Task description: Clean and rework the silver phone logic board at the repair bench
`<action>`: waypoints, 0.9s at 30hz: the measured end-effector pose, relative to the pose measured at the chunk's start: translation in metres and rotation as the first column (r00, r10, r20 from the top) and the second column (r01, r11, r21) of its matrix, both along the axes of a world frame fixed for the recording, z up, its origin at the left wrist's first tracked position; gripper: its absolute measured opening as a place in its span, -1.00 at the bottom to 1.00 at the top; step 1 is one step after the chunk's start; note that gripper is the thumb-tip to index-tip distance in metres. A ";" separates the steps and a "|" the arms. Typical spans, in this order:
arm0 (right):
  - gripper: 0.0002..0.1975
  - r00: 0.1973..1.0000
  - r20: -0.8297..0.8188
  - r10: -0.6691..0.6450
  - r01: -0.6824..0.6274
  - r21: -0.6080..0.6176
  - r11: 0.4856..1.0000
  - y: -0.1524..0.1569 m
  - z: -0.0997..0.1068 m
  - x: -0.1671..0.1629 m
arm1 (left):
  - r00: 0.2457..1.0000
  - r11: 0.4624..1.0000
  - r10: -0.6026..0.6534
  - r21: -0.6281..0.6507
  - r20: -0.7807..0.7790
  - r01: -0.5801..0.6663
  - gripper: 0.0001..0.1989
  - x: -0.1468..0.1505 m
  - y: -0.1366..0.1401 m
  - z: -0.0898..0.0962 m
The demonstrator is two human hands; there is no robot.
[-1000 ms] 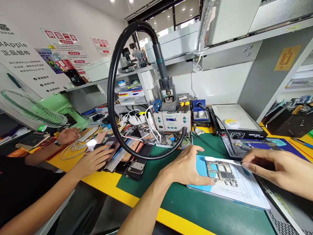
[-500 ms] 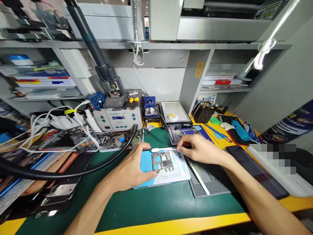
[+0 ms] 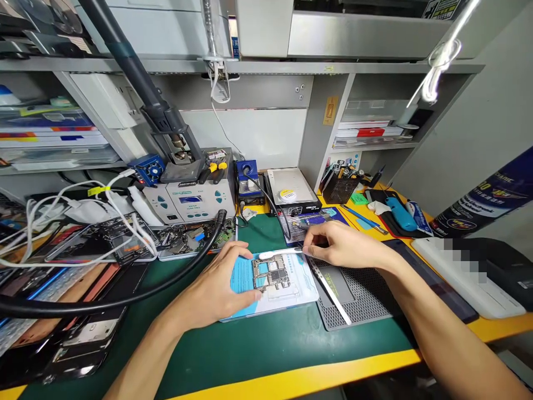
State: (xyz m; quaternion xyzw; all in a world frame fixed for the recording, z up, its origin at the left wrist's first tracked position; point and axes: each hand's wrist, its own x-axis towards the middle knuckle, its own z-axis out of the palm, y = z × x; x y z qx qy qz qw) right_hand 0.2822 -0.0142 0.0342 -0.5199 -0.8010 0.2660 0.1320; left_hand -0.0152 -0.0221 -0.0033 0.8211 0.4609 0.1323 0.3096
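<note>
Evidently the work centres on the circuit board (image 3: 278, 276), which lies flat on a blue-and-white pad (image 3: 300, 293). Left of the board, the left hand (image 3: 214, 289) is spread, its thumb by the board's near left corner and its fingers at the pad's far edge. Just right of the board, the right hand (image 3: 338, 244) pinches a white-headed stick (image 3: 272, 254) between thumb and forefinger, its pale head along the board's far edge.

For good handling, I'd brace the pad with the left hand, pressing no parts on the board, and hold the stick low and lightly, so its head meets the small components gently. A perforated grey mat (image 3: 372, 303) right of the board could snag a sleeve or wrist.

Whether the stick's head touches the board, or only overhangs it, I can't tell; nor whether the left thumb bears on the board or just the pad. The right hand hides the stick's rear end, and the board's markings are too small to read.
</note>
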 end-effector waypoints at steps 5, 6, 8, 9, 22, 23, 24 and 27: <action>-0.83 1.000 -0.028 0.012 -0.012 -0.007 1.000 -0.001 0.000 -0.003 | 1.000 1.000 -0.016 0.009 0.000 0.016 -0.57 0.000 0.000 0.002; -0.83 0.999 -0.026 0.019 -0.020 -0.007 1.000 -0.001 0.000 -0.003 | 1.000 1.000 -0.016 0.008 0.001 0.016 -0.57 0.000 0.000 0.003; -0.84 1.000 -0.013 0.024 -0.024 -0.015 1.000 -0.002 -0.001 -0.001 | 1.000 1.000 -0.015 0.008 0.002 0.015 -0.58 0.001 0.000 0.003; -0.84 1.000 -0.005 0.020 -0.020 -0.021 1.000 -0.001 0.000 0.001 | 1.000 1.000 -0.014 0.007 0.001 0.014 -0.58 0.001 0.000 0.003; -0.84 0.999 0.006 0.038 -0.038 -0.011 0.999 -0.002 0.001 -0.003 | 1.000 1.000 -0.014 -0.001 -0.002 0.014 -0.57 0.002 0.001 0.004; -0.83 0.999 0.006 0.035 -0.035 -0.021 0.999 -0.001 0.002 0.001 | 1.000 1.000 -0.015 0.001 0.000 0.015 -0.58 0.002 0.001 0.004; -0.83 1.000 0.007 0.030 -0.029 -0.027 0.999 0.000 0.002 0.005 | 1.000 1.000 -0.016 0.002 0.002 0.016 -0.58 0.002 0.001 0.005; -0.83 1.000 0.017 0.006 -0.005 -0.039 0.999 0.003 0.002 0.012 | 1.000 1.000 -0.018 -0.003 0.017 0.018 -0.56 0.003 0.000 0.006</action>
